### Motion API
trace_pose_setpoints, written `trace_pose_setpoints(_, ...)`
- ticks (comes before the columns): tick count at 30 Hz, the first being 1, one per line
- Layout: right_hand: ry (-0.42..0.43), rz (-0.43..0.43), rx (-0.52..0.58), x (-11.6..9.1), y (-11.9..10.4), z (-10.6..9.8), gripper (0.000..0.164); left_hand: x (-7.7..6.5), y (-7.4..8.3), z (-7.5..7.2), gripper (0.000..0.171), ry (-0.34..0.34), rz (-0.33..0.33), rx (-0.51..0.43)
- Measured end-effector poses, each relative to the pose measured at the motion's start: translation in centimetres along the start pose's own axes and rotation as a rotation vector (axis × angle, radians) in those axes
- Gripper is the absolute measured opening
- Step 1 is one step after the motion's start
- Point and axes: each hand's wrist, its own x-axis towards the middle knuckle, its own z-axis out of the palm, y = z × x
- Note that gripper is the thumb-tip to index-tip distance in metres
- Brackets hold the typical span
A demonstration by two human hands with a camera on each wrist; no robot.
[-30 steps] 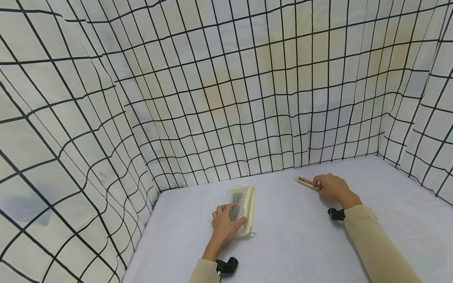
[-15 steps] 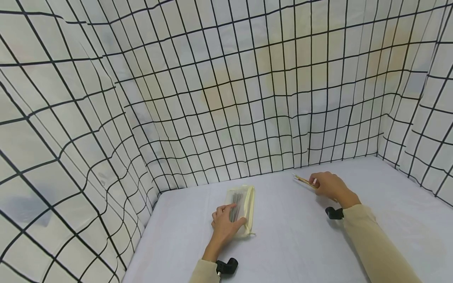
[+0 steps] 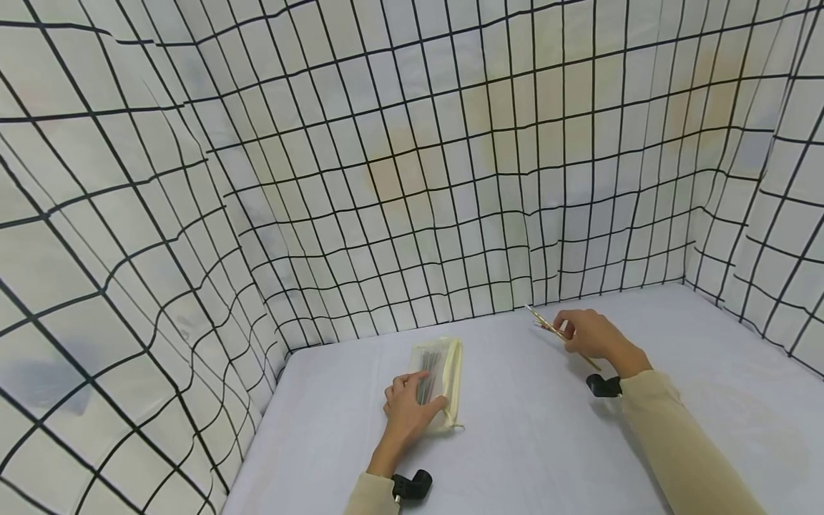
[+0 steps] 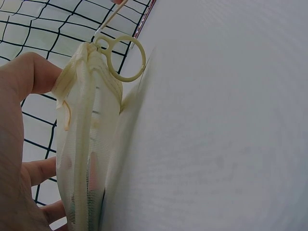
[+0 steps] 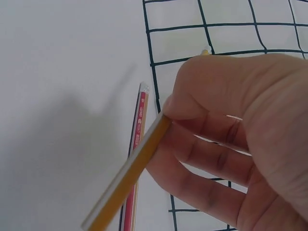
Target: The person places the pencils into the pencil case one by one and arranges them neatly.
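My left hand (image 3: 408, 408) rests on a pale yellow see-through zip pouch (image 3: 453, 372), its thumb at the zipper side and the fingers spread over the top. Dark slim items show through the pouch's clear face. From the zipper end in the left wrist view hangs a ring-shaped pull (image 4: 143, 57). Farther right, my right hand (image 3: 595, 336) pinches a yellow pencil (image 5: 130, 175) between thumb and fingers, tilted above the table. Beneath it lie a red pencil (image 5: 140, 115) and at least one more alongside, partly hidden by the held pencil.
A white cloth covers the table (image 3: 515, 436). White sheeting with a black grid (image 3: 412, 214) rises at the back and both sides, close behind the pencils. A black wrist camera (image 3: 412, 485) sits at the left wrist, another (image 3: 604, 386) at the right.
My right hand has shifted slightly left and raised the yellow pencil off the others, turning it so its near end shows below the palm. My left hand and the pouch stay put.
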Motion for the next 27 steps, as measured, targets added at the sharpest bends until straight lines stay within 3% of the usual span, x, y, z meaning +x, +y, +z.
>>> trace_pose_setpoints(8, 0.027, -0.062, 0.088, 0.0, -0.7, 0.0, 0.038, -0.1, -0.1, -0.1, 0.068, -0.005, 0.005, -0.012)
trace_pose_setpoints(27, -0.023, -0.054, 0.357, 0.4, -1.8, 0.9, 0.04, -0.1, 0.0, -0.1, 0.069, -0.002, -0.002, -0.004)
